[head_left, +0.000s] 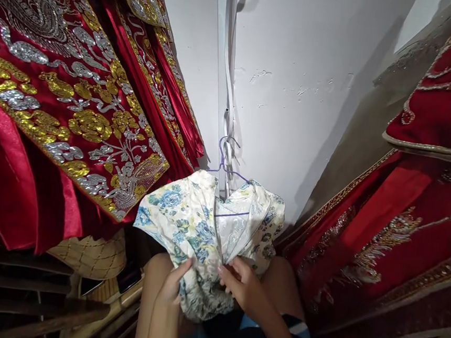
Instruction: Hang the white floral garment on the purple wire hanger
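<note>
A cream garment with blue and yellow flowers (189, 223) hangs on a thin purple wire hanger (226, 164) against a white wall. My left hand (173, 285) grips the lower left part of the cloth, thumb on its front. My right hand (241, 286) pinches the cloth near its middle, fingers curled into the folds. Both hands are closed on the fabric. The bottom of the garment bunches between my wrists.
Red satin robes with gold and silver embroidery (69, 103) hang close on the left. More red embroidered robes (413, 227) crowd the right. A white strap (229, 85) runs down the wall to the hanger. Wooden slats and a woven item (91, 257) lie lower left.
</note>
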The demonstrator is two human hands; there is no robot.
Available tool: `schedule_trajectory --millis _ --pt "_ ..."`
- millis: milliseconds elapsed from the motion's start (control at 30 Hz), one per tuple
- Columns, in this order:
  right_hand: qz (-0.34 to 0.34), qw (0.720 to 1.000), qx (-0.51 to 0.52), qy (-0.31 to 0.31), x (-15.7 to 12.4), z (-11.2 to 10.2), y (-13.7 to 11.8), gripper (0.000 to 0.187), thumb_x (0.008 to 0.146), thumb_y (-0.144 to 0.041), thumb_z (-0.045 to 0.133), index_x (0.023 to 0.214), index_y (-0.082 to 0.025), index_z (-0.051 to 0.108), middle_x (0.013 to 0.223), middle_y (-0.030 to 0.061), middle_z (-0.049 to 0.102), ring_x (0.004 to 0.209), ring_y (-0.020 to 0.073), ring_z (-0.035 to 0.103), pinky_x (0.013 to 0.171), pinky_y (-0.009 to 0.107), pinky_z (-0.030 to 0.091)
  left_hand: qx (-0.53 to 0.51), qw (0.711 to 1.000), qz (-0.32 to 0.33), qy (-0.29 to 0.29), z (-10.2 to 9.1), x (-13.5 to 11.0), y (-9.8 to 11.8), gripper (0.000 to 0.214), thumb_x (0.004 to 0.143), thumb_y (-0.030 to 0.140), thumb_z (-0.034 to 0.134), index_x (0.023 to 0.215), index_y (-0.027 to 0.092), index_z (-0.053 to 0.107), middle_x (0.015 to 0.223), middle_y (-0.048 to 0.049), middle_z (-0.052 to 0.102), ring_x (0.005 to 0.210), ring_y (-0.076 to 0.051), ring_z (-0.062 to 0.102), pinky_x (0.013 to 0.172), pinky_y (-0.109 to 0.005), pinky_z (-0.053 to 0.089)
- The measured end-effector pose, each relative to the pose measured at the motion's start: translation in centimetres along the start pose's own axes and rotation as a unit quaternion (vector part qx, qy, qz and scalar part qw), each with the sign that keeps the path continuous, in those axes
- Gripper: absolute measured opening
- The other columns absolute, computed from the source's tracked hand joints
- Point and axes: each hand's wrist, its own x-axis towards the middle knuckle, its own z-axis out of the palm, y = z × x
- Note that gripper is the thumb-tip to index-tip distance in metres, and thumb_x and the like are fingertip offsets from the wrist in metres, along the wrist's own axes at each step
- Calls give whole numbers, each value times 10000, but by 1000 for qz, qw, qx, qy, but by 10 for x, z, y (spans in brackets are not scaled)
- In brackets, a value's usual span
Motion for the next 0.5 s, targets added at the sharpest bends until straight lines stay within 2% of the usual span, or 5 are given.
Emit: schedule_trajectory --millis 67,133,233,400,500 --pt "11 999 -16 -29 -1 5 -1 322 927 -517 511 811 -217 531 756 27 609 640 177 556 575 285 406 8 997 -74 -4 0 -1 5 507 648 327 831 1103 132 724 992 -132 762 1119 -379 655 975 -473 523" --pt "6 998 -51 -33 -1 5 -3 332 953 -480 466 756 -217 513 706 19 600 590 161 513 564 286 372 12 993 -117 13 2 -3 8 463 657 311 814 1075 130 734 939 -127 772 1109 -375 666 971 -464 529" --pt "-2 995 -98 -14 -2 1 -8 311 953 -387 448 700 -213 498 675 17 616 598 160 509 580 288 346 -11 993 -112 44 8 -7 4 385 667 270 783 1021 125 744 900 -124 776 1101 -376 671 966 -454 536" --pt "18 995 -94 36 -2 -7 -10 217 866 -286 487 662 -212 476 645 5 625 590 155 510 565 274 336 -60 986 -151 -25 23 -7 -10 424 717 307 728 1096 118 717 976 -128 768 1131 -375 656 1001 -468 514" --pt "2 997 -59 57 -2 -10 -6 225 788 -216 465 563 -209 470 561 -5 556 551 141 463 541 266 324 -68 987 -142 -21 25 3 -14 422 759 354 703 1106 113 696 1008 -140 756 1124 -366 659 992 -468 514"
